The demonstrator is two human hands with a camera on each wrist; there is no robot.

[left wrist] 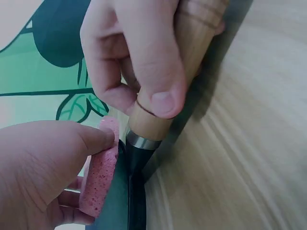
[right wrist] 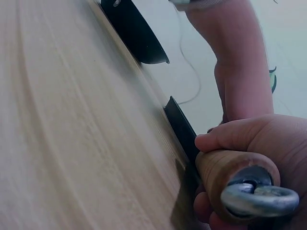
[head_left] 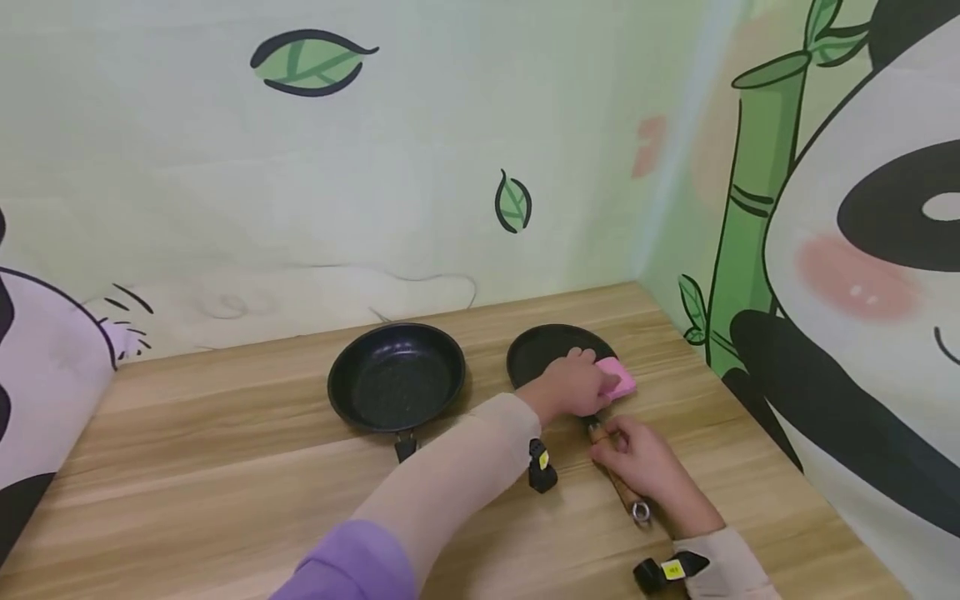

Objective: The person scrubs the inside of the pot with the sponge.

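On the right of the table lies a shallow black frying pan (head_left: 536, 350) with a wooden handle (head_left: 621, 487) that ends in a metal ring (right wrist: 259, 200). My right hand (head_left: 641, 458) grips this handle, thumb along its side near the metal collar (left wrist: 143, 142). Over the pan's right side, my left hand (head_left: 573, 383) pinches a pink sponge (head_left: 617, 379) between thumb and fingers. In the left wrist view the porous sponge (left wrist: 100, 177) stands on edge beside the handle's neck, close over the pan.
A deeper black frying pan (head_left: 397, 379) stands to the left, its dark handle (head_left: 406, 450) partly behind my left forearm. The wooden table (head_left: 225, 467) meets a painted wall (head_left: 420, 167) at the back and a panda mural (head_left: 862, 333) at the right. A thin cord (head_left: 438, 277) runs along the back wall.
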